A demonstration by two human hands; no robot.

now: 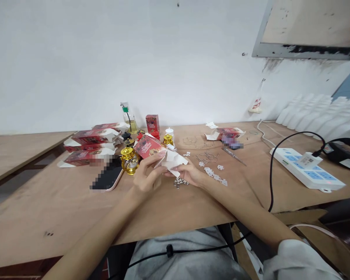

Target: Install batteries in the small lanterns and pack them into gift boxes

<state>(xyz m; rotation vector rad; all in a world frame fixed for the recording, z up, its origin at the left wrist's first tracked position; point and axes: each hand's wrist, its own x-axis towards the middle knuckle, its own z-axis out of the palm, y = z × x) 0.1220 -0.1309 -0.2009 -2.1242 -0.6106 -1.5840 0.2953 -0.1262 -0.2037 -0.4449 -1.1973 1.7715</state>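
Observation:
My left hand and my right hand meet over the middle of the wooden table. Together they grip a small red printed carton with white flaps folded open; the left fingers wrap its lower edge, the right fingers pinch a white flap. A gold toy lantern stands just left of my left hand. Small metal pieces lie under my right hand.
Flattened red cartons are stacked at the left, beside a phone. An upright red box, a bottle, wire hooks, white tabs and a white power strip with a black cable lie around.

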